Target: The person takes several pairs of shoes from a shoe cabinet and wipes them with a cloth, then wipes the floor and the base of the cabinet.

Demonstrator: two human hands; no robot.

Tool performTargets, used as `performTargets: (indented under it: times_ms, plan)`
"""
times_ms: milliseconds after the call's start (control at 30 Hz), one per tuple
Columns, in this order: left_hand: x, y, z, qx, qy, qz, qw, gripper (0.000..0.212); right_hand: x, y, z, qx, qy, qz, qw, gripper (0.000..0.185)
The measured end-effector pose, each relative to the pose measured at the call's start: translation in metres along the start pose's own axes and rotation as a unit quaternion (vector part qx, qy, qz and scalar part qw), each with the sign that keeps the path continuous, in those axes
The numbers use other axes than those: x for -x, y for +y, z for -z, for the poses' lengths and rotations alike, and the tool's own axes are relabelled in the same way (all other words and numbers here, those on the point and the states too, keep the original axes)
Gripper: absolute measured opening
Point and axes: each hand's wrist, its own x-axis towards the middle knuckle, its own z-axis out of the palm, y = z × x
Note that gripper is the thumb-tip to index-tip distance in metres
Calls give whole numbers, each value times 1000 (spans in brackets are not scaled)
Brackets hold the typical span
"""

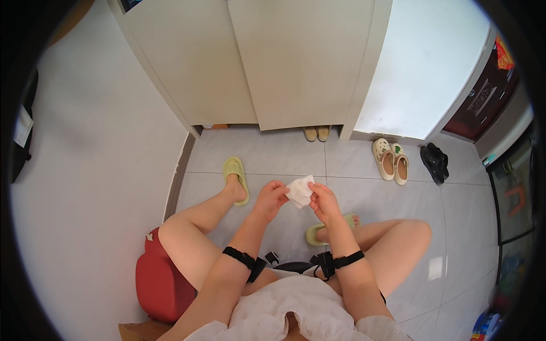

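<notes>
A small white folded tissue or cloth (pixel 300 192) is stretched between both hands above the tiled floor. My left hand (pixel 271 199) pinches its left edge between thumb and fingers. On the other side, my right hand (pixel 323 199) grips the upper right edge the same way. Each forearm wears a black strap with a small black device. Below the hands are my bare legs, with a pale green slipper (pixel 240 170) on the left foot and another slipper (pixel 315 234) on the right.
Cabinet doors (pixel 298 64) stand ahead, with tan shoes (pixel 316 133) underneath. To the right are cream clogs (pixel 390 162) and black shoes (pixel 435 163). A red bag or case (pixel 155 281) and a cardboard box (pixel 143 331) lie at the left, beside a white wall (pixel 115 128).
</notes>
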Motion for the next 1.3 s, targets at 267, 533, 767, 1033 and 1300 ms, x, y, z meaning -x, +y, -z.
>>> performTargets:
  times_ms: [267,533,767,1033,1300]
  plan:
    - [8,-13,-36,-464,86,-245,847,34,0,4,-11,146,62,78,984,15]
    - [1,-7,-20,-167,47,-11,985,29,-2,-14,-1,85,30,66,994,18]
    - [0,8,-18,89,52,84,991,35,-8,-13,19,293,126,116,941,23]
    - [2,7,-10,87,50,140,985,34,7,-15,-11,523,-166,328,769,28]
    - [21,18,-20,-125,-70,105,984,37,13,-2,-15,407,-111,130,897,37]
